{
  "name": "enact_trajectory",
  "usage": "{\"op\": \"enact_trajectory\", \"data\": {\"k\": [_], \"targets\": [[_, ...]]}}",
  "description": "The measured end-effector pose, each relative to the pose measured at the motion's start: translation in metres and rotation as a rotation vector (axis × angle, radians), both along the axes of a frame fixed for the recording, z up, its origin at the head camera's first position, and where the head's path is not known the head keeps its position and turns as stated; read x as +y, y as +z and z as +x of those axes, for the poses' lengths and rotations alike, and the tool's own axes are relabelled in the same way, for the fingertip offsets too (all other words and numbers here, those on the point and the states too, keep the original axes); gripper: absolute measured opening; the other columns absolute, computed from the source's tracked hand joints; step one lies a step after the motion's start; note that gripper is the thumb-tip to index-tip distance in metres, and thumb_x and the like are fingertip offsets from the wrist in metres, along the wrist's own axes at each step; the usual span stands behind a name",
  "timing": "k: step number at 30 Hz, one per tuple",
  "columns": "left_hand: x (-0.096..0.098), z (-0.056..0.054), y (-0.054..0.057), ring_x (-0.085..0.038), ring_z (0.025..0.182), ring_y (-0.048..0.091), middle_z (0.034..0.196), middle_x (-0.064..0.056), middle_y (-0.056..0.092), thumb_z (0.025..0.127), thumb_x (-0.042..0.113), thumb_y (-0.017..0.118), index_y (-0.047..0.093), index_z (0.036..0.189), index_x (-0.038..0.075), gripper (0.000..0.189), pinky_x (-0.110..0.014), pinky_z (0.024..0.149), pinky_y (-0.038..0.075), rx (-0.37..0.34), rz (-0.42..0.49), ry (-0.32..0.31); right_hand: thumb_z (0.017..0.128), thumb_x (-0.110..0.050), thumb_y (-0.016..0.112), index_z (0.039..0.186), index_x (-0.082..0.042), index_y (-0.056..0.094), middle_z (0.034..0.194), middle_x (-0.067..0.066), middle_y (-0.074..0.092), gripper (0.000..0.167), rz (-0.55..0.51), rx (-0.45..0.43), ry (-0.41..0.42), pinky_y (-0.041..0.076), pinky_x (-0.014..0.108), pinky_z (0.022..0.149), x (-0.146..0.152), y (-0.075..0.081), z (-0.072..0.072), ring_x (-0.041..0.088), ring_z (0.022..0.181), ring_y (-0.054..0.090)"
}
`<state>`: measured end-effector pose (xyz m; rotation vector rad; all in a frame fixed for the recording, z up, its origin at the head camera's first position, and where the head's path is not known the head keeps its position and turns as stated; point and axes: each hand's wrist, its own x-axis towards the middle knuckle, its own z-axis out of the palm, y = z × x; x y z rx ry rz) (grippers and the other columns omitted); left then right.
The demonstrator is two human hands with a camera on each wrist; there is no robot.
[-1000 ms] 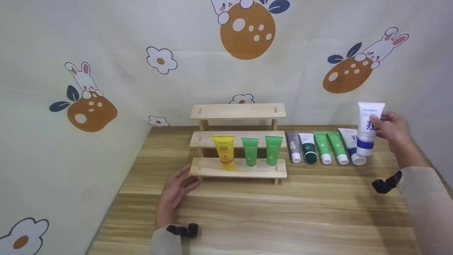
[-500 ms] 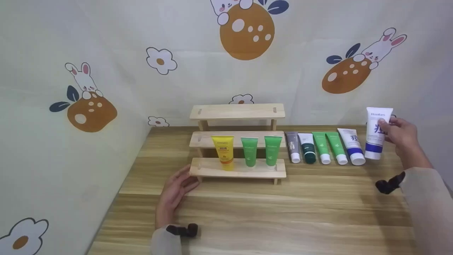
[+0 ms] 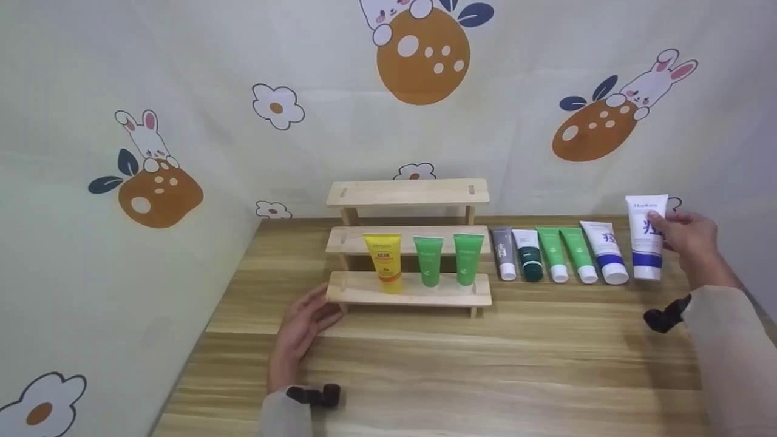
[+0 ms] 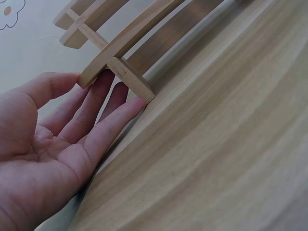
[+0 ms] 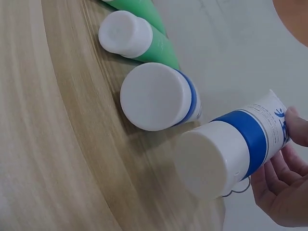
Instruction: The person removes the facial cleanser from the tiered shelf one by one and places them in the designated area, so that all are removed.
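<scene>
My right hand [image 3: 693,240] pinches a white squeeze tube [image 3: 647,240] with a blue band, thumb on its printed front. The tube's white cap [image 5: 204,161] points down, just above the table in the right wrist view. Beside it lies a matching white tube [image 3: 604,252]. At the left end of a three-tier wooden display rack [image 3: 410,289] is my left hand [image 3: 303,321]; its thumb touches the lowest shelf's end and its fingers reach under the shelf and to the leg [image 4: 130,81]. On that shelf stand a yellow tube [image 3: 384,261] and two green tubes [image 3: 429,261].
Right of the rack, a grey tube [image 3: 503,252], a white-and-dark-green tube [image 3: 528,254] and two green tubes [image 3: 552,252] lie in a row on the wooden table [image 3: 485,370]. A printed cloth [image 3: 328,145] hangs behind and at the left.
The white tube in my right hand has moved right and down, from over the matching tube to the end of the row. My left hand has stayed at the rack.
</scene>
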<state>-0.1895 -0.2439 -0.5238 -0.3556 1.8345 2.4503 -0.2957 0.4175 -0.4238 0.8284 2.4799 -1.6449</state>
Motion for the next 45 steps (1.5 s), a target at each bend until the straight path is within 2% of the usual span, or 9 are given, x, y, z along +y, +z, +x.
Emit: {"op": "enact_trajectory", "data": {"k": [5,9,12,15,20,25,37,43,45], "targets": [[0.000,0.001,0.000,-0.026,0.108,0.067,0.127,-0.014,0.063,0.100,0.008,0.056,0.048,0.144,-0.001,0.046,-0.047,0.100,0.059,0.003,0.008,0.000,0.092,-0.062,0.056,0.156,-0.014,0.030,0.112,-0.007,0.048,0.084,-0.014,-0.004,-0.002,0.037,0.050,0.123,0.003,-0.010,-0.001,0.036,0.147,0.036],[-0.001,0.002,-0.002,-0.025,0.106,0.068,0.123,-0.011,0.065,0.101,0.006,0.055,0.047,0.144,-0.003,0.045,-0.047,0.098,0.060,0.004,0.016,0.008,0.090,-0.062,0.059,0.158,-0.011,0.026,0.112,-0.009,0.046,0.090,0.013,-0.010,0.008,0.039,0.046,0.122,0.000,-0.016,-0.003,0.035,0.147,0.036],[-0.001,0.003,-0.002,-0.024,0.106,0.068,0.122,-0.009,0.065,0.101,0.007,0.055,0.045,0.145,-0.004,0.047,-0.045,0.098,0.060,0.016,0.013,-0.009,0.091,-0.062,0.059,0.158,-0.010,0.026,0.114,-0.008,0.047,0.091,0.034,-0.025,0.003,0.045,0.041,0.117,-0.001,-0.017,-0.005,0.030,0.136,0.047],[-0.001,0.003,-0.001,-0.023,0.105,0.068,0.122,-0.008,0.065,0.101,0.008,0.055,0.045,0.146,-0.004,0.047,-0.044,0.098,0.060,0.021,0.015,-0.020,0.092,-0.062,0.058,0.157,-0.009,0.027,0.122,-0.001,0.050,0.090,0.058,-0.032,0.006,0.047,0.040,0.113,-0.001,-0.018,-0.008,0.024,0.123,0.053],[-0.003,0.004,-0.002,-0.024,0.105,0.067,0.124,-0.008,0.064,0.101,0.005,0.052,0.046,0.145,-0.003,0.045,-0.045,0.098,0.060,0.022,0.021,-0.013,0.094,-0.059,0.056,0.157,-0.006,0.027,0.136,0.010,0.048,0.087,0.073,-0.040,0.022,0.052,0.040,0.106,-0.005,-0.019,-0.012,0.028,0.126,0.051],[-0.003,0.002,-0.001,-0.025,0.106,0.067,0.125,-0.010,0.064,0.101,0.006,0.053,0.045,0.145,-0.005,0.046,-0.045,0.098,0.060,0.035,0.013,-0.015,0.095,-0.057,0.056,0.155,-0.006,0.031,0.135,0.009,0.050,0.082,0.091,-0.057,0.021,0.049,0.022,0.085,-0.008,-0.022,-0.016,0.022,0.117,0.052],[0.000,0.002,0.000,-0.025,0.107,0.067,0.126,-0.010,0.063,0.101,0.008,0.055,0.042,0.146,-0.005,0.049,-0.045,0.099,0.060,0.045,0.012,-0.029,0.095,-0.054,0.058,0.154,-0.007,0.031,0.135,0.010,0.051,0.081,0.022,-0.084,-0.022,0.044,0.015,0.077,0.004,-0.038,-0.016,0.012,0.103,0.053],[0.000,0.002,0.001,-0.024,0.105,0.067,0.123,-0.007,0.063,0.101,0.006,0.055,0.044,0.145,-0.006,0.047,-0.047,0.100,0.059,0.030,0.026,-0.019,0.095,-0.051,0.059,0.153,-0.003,0.033,0.116,0.007,0.055,0.079,0.024,-0.092,-0.041,0.046,0.017,0.079,0.008,-0.040,-0.013,0.010,0.094,0.054],[0.000,0.001,0.001,-0.024,0.104,0.067,0.122,-0.007,0.064,0.100,0.005,0.055,0.044,0.145,-0.007,0.047,-0.048,0.100,0.059,0.024,0.036,-0.014,0.096,-0.050,0.057,0.153,-0.002,0.032,0.119,0.010,0.055,0.078,0.030,-0.093,-0.034,0.047,0.019,0.080,0.008,-0.040,-0.013,0.013,0.097,0.055]]}}
